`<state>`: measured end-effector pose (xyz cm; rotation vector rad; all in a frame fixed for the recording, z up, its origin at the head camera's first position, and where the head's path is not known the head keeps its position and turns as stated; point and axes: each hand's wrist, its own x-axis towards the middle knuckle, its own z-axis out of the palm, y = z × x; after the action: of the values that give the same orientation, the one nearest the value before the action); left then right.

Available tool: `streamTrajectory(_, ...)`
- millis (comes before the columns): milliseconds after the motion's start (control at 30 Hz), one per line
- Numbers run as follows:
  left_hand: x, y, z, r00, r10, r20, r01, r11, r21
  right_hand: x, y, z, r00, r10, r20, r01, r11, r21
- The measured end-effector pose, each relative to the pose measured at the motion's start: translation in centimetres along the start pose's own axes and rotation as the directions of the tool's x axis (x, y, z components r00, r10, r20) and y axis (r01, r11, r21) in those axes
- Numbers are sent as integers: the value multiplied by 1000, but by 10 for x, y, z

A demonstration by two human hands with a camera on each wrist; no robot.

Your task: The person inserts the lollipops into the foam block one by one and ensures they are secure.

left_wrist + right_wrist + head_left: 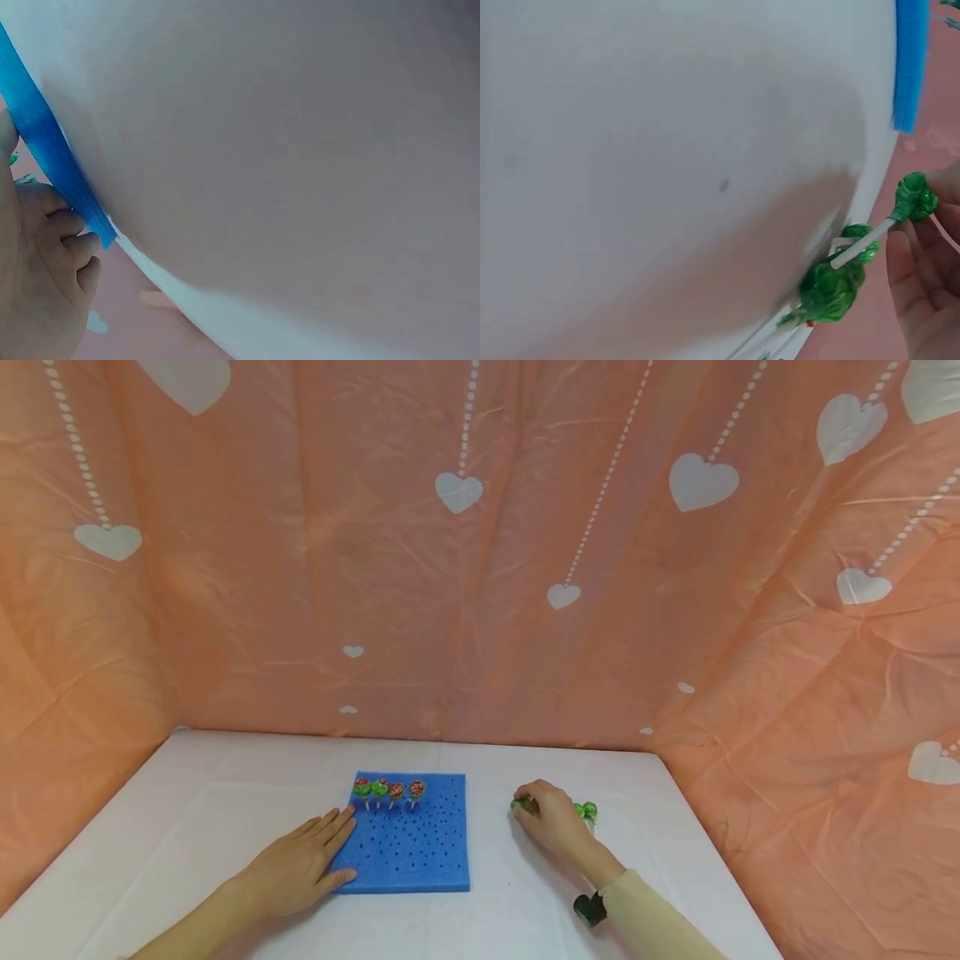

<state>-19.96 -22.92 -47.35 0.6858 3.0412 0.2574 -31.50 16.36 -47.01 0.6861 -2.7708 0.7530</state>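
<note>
A blue foam board (442, 878) dotted with small holes lies on the white table. Several lollipops (380, 788) in red and green wrappers stand in a row near its far left corner, sticks down in the foam. My left hand (300, 868) rests on the board's left edge with fingers extended. To the right of the board, my right hand (553, 822) pinches a green-wrapped lollipop (915, 199) by its head, the white stick sticking out free. Other green lollipops (832, 291) lie on the table near that hand, partly hidden behind it in the head view.
The white tabletop (187, 802) ends at an orange curtain (390, 568) with white hearts, which rises behind and on both sides. A small dark device (589, 910) sits at the right wrist beside the sleeve.
</note>
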Motion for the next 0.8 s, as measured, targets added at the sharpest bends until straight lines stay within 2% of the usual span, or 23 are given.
streamTrajectory(267,0,-1,1,1000,-4,3,4,1000,6,2,-11,-1,995,40,-89,-27,988,149)
streamTrajectory(400,0,-1,0,1000,-4,3,4,1000,7,5,-17,0,990,18,-143,16,972,235)
streamTrajectory(567,1,0,0,1000,-6,6,6,1000,5,9,-25,3,981,-7,-195,79,928,363)
streamTrajectory(700,1,0,0,1000,-4,8,4,1000,7,12,-29,8,971,-22,-236,120,903,413)
streamTrajectory(800,1,-1,0,1000,-1,6,1,1000,10,14,-33,12,966,-39,-254,145,898,415)
